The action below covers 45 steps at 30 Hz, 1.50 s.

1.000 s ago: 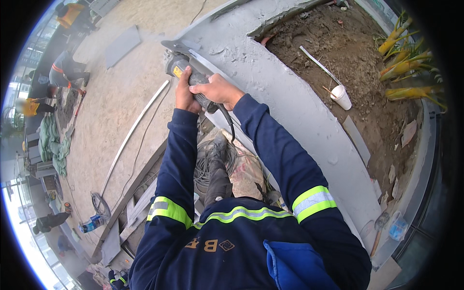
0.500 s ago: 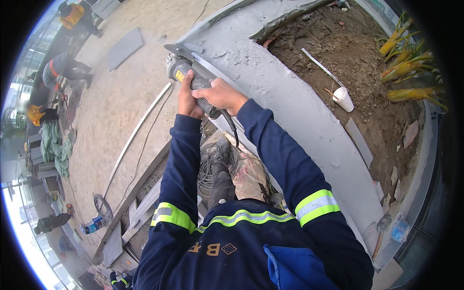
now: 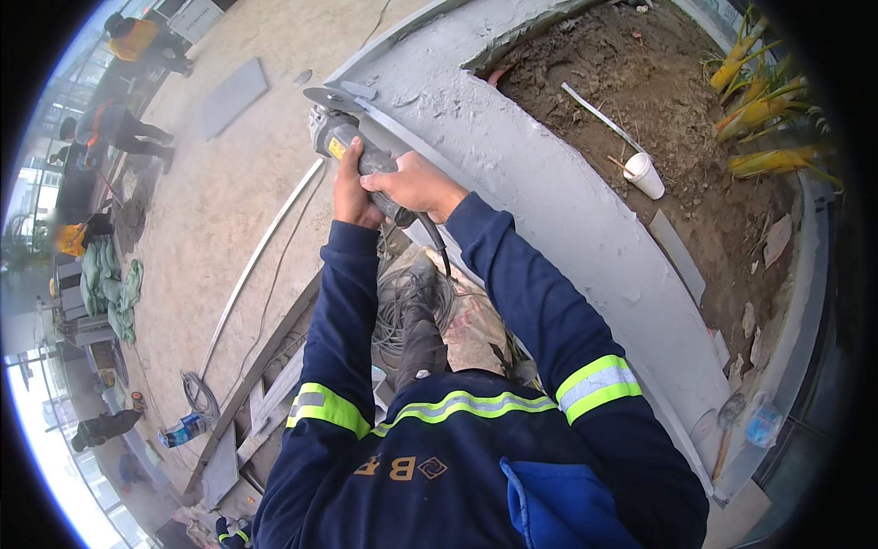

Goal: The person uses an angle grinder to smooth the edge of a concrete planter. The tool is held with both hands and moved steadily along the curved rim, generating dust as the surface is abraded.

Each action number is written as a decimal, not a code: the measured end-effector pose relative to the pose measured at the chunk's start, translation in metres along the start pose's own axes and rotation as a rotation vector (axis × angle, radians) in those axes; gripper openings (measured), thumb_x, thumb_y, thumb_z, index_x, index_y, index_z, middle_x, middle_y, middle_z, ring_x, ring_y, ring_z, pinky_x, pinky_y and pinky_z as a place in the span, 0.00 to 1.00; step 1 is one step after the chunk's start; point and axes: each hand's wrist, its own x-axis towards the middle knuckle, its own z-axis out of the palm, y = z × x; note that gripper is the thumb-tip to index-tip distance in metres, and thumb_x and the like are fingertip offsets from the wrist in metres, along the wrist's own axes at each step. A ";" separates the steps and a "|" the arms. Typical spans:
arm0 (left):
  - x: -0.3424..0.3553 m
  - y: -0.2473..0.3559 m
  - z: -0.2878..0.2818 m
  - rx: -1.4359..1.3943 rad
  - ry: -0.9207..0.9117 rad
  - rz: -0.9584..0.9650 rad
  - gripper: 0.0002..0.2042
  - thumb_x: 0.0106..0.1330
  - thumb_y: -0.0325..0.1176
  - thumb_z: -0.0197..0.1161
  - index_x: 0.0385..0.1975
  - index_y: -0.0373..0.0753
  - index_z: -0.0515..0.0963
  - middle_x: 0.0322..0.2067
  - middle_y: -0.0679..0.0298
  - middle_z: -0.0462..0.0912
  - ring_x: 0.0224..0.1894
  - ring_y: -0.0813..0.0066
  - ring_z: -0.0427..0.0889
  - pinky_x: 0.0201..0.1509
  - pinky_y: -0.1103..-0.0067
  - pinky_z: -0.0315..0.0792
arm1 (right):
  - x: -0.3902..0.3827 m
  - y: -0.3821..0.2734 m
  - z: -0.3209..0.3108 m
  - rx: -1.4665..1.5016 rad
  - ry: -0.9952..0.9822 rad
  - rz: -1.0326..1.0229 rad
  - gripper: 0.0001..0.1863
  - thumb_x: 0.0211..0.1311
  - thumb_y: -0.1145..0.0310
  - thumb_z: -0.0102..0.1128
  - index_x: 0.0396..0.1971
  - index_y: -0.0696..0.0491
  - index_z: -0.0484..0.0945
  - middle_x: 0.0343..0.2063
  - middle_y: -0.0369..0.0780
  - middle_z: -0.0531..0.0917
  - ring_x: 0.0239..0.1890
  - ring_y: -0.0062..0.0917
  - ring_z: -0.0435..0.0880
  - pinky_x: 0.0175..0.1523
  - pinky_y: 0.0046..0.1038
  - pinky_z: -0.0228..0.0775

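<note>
An angle grinder (image 3: 377, 163) with a grey body and a yellow label is held out in front of me, its round disc (image 3: 331, 99) at the far end. My left hand (image 3: 355, 190) wraps round its body from the left, thumb on top. From the right, my right hand (image 3: 419, 186) grips the rear part, close to where the black cord (image 3: 433, 232) leaves it. The disc is at the outer edge of a grey plastered ledge (image 3: 540, 174), beside a small grey sliver (image 3: 358, 90). Whether the disc touches the edge I cannot tell.
Right of the ledge lies a soil bed (image 3: 631, 82) with a white cup (image 3: 644, 176) and plant stalks (image 3: 764, 119). Coiled cable (image 3: 395, 316) lies by my foot. A long white strip (image 3: 261, 261) and a grey slab (image 3: 235, 97) are on the floor. Several people work at far left.
The view has shifted slightly. Both hands keep their grip on the grinder, and its disc has edged a little to the left. At far left, a bent-over person has changed posture.
</note>
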 end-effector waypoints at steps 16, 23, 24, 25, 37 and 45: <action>-0.039 -0.015 0.017 0.001 -0.013 0.017 0.18 0.71 0.42 0.63 0.50 0.34 0.73 0.35 0.55 0.83 0.35 0.65 0.85 0.42 0.70 0.81 | -0.034 0.014 -0.001 -0.025 0.028 -0.046 0.37 0.62 0.61 0.68 0.61 0.74 0.68 0.49 0.52 0.82 0.49 0.29 0.83 0.51 0.29 0.76; -0.034 -0.013 0.016 0.022 -0.012 0.030 0.18 0.71 0.43 0.63 0.49 0.34 0.73 0.35 0.56 0.82 0.35 0.65 0.85 0.42 0.70 0.81 | -0.028 0.014 -0.003 0.017 -0.006 -0.036 0.34 0.63 0.60 0.68 0.59 0.72 0.71 0.47 0.50 0.84 0.47 0.28 0.84 0.49 0.29 0.76; -0.032 -0.012 0.016 0.022 -0.013 0.034 0.18 0.71 0.42 0.63 0.49 0.34 0.73 0.35 0.56 0.82 0.35 0.65 0.85 0.42 0.70 0.81 | -0.025 0.015 -0.004 0.028 -0.022 -0.022 0.34 0.63 0.60 0.67 0.59 0.72 0.71 0.47 0.50 0.83 0.46 0.28 0.84 0.47 0.29 0.77; -0.030 -0.012 0.016 0.022 -0.014 0.039 0.18 0.71 0.42 0.63 0.49 0.34 0.73 0.35 0.56 0.82 0.35 0.65 0.85 0.42 0.70 0.81 | -0.021 0.016 -0.005 0.038 -0.036 -0.008 0.34 0.63 0.60 0.67 0.59 0.72 0.71 0.46 0.51 0.83 0.45 0.28 0.84 0.46 0.29 0.77; 0.006 -0.002 0.000 0.019 -0.038 -0.007 0.19 0.71 0.44 0.62 0.51 0.35 0.72 0.37 0.57 0.83 0.37 0.63 0.86 0.44 0.67 0.82 | 0.008 0.014 -0.005 0.024 -0.021 -0.017 0.33 0.61 0.60 0.68 0.52 0.76 0.73 0.38 0.50 0.83 0.35 0.27 0.85 0.32 0.29 0.79; -0.010 -0.003 0.007 0.025 -0.005 0.012 0.17 0.72 0.41 0.62 0.50 0.35 0.73 0.37 0.57 0.83 0.37 0.64 0.85 0.45 0.68 0.81 | -0.010 0.008 -0.005 0.019 -0.031 0.009 0.33 0.62 0.59 0.68 0.55 0.74 0.73 0.41 0.49 0.84 0.38 0.26 0.85 0.36 0.28 0.78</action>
